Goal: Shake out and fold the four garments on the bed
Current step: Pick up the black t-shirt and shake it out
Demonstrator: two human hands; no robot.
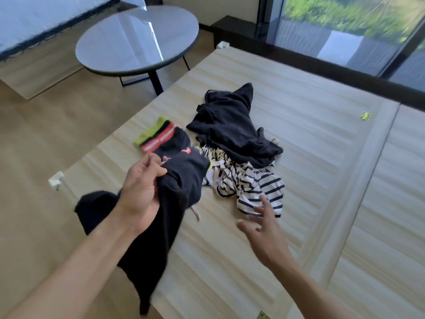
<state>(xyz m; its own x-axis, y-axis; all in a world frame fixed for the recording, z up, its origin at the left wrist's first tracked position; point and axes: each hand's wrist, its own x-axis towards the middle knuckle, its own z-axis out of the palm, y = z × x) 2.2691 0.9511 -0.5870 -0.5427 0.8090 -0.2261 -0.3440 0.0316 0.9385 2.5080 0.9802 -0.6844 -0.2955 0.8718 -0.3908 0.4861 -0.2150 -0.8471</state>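
My left hand (140, 192) grips a bunched black garment (177, 187) lifted off the bed, its loose end hanging down past my forearm. One end of it carries a red and lime-green band (158, 134) that still lies on the bed. My right hand (264, 229) hovers open, fingers spread, just at the near edge of a crumpled white shirt with dark stripes (250, 187). A second dark garment (230, 125) lies in a heap behind the striped one, partly over it. A fourth garment cannot be told apart in the pile.
The bed (310, 180) is a bare pale wooden platform with a raised seam (358, 180) running down its right side. A round glass-topped table (138, 38) on black legs stands off the far left corner. Large windows (345, 31) run behind the bed.
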